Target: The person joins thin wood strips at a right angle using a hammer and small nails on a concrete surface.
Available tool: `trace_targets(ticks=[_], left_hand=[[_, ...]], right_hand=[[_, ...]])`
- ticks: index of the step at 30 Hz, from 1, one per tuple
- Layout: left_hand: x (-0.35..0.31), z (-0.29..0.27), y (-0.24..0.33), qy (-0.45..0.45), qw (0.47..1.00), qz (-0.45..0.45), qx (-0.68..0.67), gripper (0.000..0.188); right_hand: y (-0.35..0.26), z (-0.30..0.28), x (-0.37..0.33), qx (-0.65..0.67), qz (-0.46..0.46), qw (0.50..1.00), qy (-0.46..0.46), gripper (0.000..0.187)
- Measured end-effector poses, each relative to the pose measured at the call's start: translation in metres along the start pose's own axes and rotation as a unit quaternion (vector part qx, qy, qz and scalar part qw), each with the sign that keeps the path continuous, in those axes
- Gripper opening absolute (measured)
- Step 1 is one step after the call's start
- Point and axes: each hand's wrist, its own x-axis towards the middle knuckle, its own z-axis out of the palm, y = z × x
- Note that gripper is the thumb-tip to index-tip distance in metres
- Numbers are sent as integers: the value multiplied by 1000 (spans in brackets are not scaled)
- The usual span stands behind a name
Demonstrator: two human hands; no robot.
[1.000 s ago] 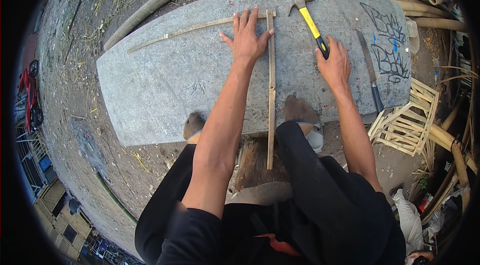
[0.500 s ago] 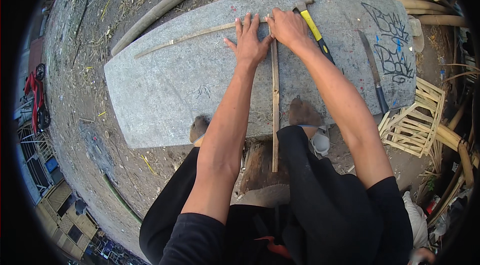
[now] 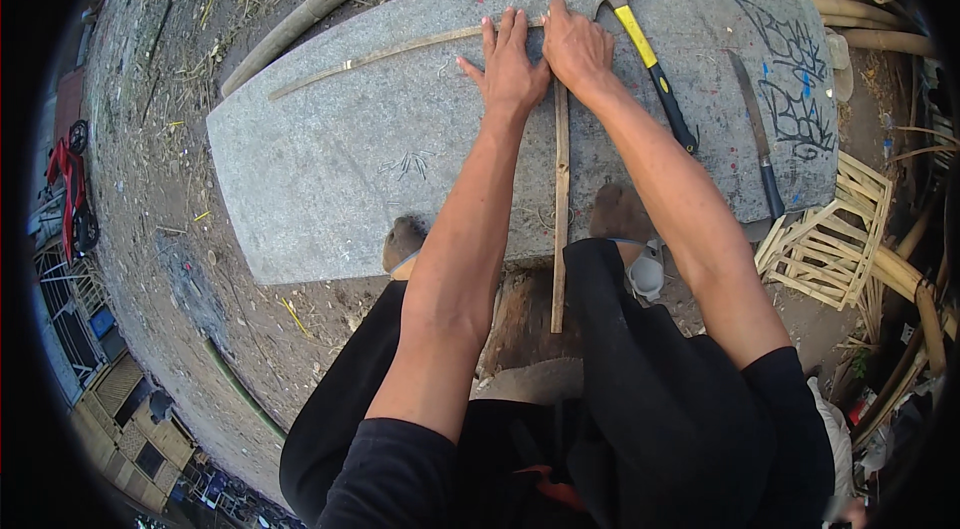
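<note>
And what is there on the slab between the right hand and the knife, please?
The hammer lies there on the slab, between the right hand and the knife; the head view shows it.

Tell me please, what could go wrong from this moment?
The narrow brown wooden strips could shift if the left hand or right hand slips. The right hand might also bump the yellow-and-black claw hammer nearby, or possibly brush the uncovered, dark-handled metal knife farther right.
</note>
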Motion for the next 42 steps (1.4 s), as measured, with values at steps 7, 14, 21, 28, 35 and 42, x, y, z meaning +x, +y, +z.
trace_targets(ticks=[7,14,21,28,35,42], left_hand=[[-2,-1,2,15,1000,-20,-18,75],[-3,-4,9,18,999,-23,-38,72],[-4,0,-1,39,999,-4,-38,72],[-3,3,-2,28,999,4,-34,81],[-3,2,0,28,999,5,-29,86],[-4,-3,6,22,1000,1,-3,82]], right_hand=[[-3,-4,-1,-2,19,999,-26,27],[1,-1,-3,0,11,1000,10,26],[-4,3,2,-13,-7,1000,-8,22],[16,-11,5,85,21,996,-8,37],[39,-24,-6,153,63,986,12,33],[39,-17,-18,51,-35,998,15,30]])
